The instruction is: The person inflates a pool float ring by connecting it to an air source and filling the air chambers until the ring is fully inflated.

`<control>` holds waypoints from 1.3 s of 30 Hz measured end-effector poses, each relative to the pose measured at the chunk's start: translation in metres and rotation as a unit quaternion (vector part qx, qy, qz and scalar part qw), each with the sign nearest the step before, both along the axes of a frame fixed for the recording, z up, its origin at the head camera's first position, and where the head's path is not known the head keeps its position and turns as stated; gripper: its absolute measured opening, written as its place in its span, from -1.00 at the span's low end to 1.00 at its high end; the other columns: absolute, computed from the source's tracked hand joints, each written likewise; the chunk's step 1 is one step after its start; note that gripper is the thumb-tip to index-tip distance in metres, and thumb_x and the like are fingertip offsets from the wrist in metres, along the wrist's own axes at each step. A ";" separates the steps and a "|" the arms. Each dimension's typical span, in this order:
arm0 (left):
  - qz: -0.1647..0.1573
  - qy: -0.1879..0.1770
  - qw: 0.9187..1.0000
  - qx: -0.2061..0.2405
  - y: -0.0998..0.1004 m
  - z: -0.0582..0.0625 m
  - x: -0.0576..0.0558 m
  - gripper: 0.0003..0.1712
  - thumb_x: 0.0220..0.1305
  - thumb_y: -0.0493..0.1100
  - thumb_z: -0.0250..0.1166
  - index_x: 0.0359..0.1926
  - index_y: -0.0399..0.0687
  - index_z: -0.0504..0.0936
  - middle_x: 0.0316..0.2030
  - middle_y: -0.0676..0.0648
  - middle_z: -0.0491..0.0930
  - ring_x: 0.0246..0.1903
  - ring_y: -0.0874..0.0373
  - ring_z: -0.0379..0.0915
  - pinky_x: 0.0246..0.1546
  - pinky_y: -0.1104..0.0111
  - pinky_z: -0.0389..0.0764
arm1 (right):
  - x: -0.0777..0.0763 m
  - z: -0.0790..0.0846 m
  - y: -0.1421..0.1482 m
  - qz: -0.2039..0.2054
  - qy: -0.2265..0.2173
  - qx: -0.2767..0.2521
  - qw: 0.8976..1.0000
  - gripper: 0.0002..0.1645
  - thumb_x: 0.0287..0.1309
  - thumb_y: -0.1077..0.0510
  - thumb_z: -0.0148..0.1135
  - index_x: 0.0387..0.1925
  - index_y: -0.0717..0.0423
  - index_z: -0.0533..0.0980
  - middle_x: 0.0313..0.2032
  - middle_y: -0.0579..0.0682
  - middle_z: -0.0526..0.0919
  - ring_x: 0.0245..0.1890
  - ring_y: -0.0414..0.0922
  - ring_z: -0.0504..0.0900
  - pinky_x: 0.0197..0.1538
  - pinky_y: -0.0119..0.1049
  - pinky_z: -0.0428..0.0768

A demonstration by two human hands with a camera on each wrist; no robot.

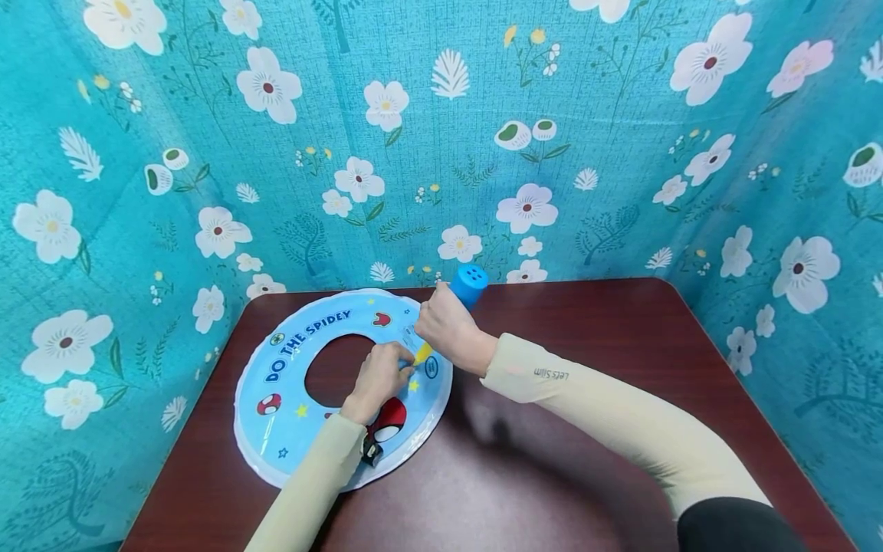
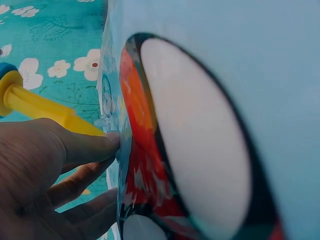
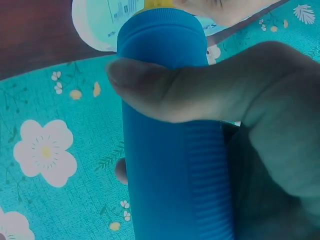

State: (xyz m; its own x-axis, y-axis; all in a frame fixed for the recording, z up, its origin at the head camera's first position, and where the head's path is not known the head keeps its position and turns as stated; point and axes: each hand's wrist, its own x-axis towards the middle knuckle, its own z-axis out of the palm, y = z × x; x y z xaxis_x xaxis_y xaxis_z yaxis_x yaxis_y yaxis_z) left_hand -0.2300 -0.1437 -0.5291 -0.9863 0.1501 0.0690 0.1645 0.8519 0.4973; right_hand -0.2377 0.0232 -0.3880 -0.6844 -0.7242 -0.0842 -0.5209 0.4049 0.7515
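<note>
A light blue swim ring (image 1: 283,429) with cartoon prints and the words "DO THE SPIDEY" is puffed up at the table's left side. My right hand (image 1: 451,326) grips the blue barrel of a hand pump (image 3: 160,150), thumb wrapped across it. The pump leans, its holed blue end up and its yellow nozzle (image 2: 50,110) pointing down to the ring. At the nozzle tip, my left hand (image 1: 375,377) pinches the ring's clear valve (image 2: 102,122) between thumb and forefinger. Its other fingers spread against the ring's surface. The valve is mostly hidden by the fingers.
The dark red-brown table (image 1: 586,460) extends to the right of the ring. Teal floral cloth (image 1: 441,153) hangs behind the table and along both sides. A small black strap-like piece (image 1: 371,452) shows at the left wrist.
</note>
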 end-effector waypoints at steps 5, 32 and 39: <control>0.002 0.000 1.000 0.004 0.000 -0.001 0.001 -0.85 0.34 -0.24 0.52 -0.09 -0.06 0.89 0.03 -0.08 0.79 0.01 0.02 0.72 0.01 0.08 0.77 | -0.002 0.001 -0.003 0.006 -0.007 0.013 1.000 -0.57 0.18 -0.15 0.59 0.07 -0.19 0.79 -0.19 -0.10 0.84 -0.09 -0.06 0.79 0.29 -0.01 0.62; 0.002 0.008 1.000 0.017 -0.005 -0.001 0.002 -0.83 0.33 -0.19 0.54 -0.07 -0.07 0.87 0.01 -0.10 0.81 -0.05 0.01 0.74 -0.06 0.07 0.78 | 0.005 -0.003 0.004 0.082 0.044 0.059 0.994 -0.43 0.12 -0.22 0.62 0.15 -0.21 0.73 -0.15 -0.05 0.74 -0.04 -0.01 0.74 0.24 -0.02 0.54; 0.013 0.000 1.000 0.016 -0.003 -0.006 0.003 -0.80 0.35 -0.17 0.53 -0.03 -0.07 0.86 0.03 -0.09 0.80 -0.03 0.00 0.74 -0.02 0.05 0.77 | 0.005 -0.005 0.010 0.084 0.037 0.041 0.995 -0.45 0.11 -0.23 0.62 0.12 -0.19 0.75 -0.13 -0.05 0.78 -0.07 -0.01 0.77 0.22 -0.04 0.59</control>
State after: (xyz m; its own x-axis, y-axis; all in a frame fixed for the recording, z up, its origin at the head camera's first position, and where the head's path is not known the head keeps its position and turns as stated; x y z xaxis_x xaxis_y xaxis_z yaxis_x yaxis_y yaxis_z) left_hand -0.2268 -0.1470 -0.5347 -0.9898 0.1225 0.0727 0.1425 0.8393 0.5246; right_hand -0.2327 0.0331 -0.3927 -0.5609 -0.8217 -0.1009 -0.5173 0.2527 0.8177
